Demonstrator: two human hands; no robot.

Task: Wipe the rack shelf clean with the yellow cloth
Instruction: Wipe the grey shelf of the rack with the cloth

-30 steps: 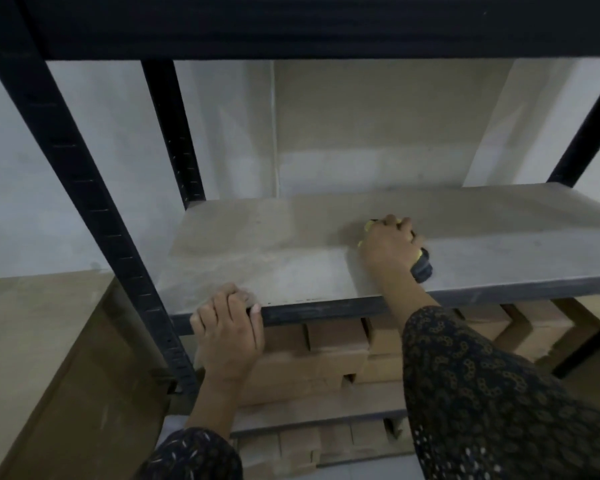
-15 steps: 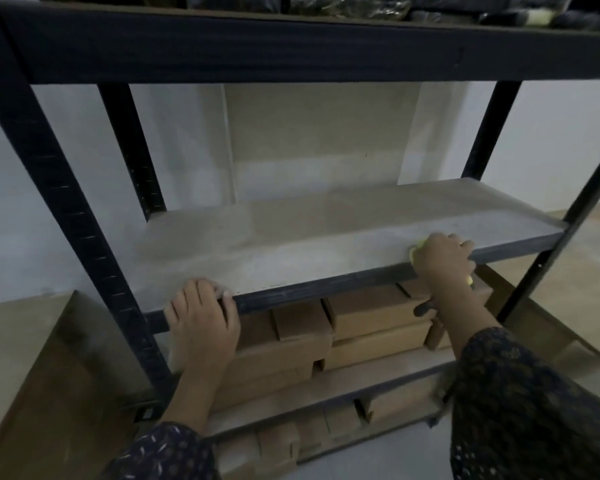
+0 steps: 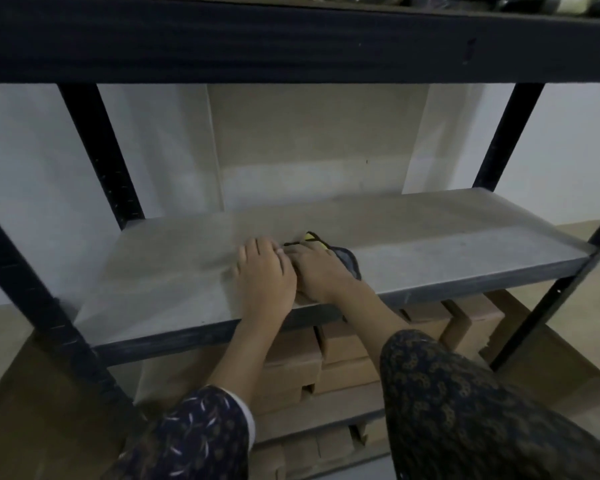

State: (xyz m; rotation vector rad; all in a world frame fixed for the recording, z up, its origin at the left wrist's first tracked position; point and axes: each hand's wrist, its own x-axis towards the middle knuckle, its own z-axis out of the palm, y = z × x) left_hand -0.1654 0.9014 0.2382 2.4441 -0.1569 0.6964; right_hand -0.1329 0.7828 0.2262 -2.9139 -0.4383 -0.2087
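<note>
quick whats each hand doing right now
Left hand: open, flat on the shelf, holding nothing.
Right hand: on the yellow cloth; grip cannot be told.

Yellow cloth, grey-edged, bunched, seemingly pressed flat mid-shelf; rack shelf grey, level

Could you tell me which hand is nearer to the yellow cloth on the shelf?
The right. The right hand lies on the yellow cloth, covering most of it; the left hand rests on the shelf just to its left.
</note>
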